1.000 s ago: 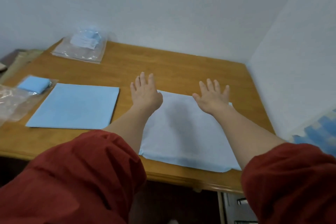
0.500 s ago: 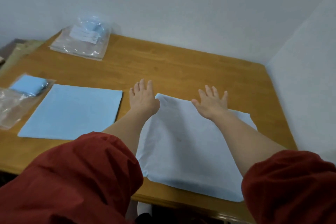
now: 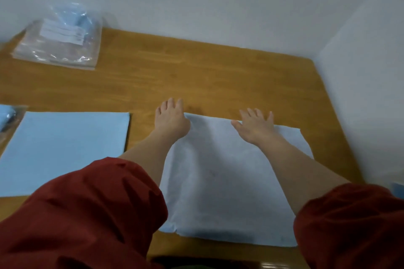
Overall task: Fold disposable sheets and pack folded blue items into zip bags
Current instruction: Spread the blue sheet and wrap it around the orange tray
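Here, a pale bluish-white disposable sheet (image 3: 229,181) lies flat on the wooden table (image 3: 196,76), toward 5 o'clock of the tabletop. It is faintly wrinkled, and its near edge is close to the table's front. Both arms reach straight forward, bare below bunched red sleeves (image 3: 87,214). The left hand (image 3: 171,121) lies palm down at the sheet's 11 o'clock corner, fingers straight and close together, tips over bare wood. The right hand (image 3: 255,126) rests flat near 12 o'clock on the far edge, fingers spread. A bluer folded sheet (image 3: 65,150) lies at 9 o'clock.
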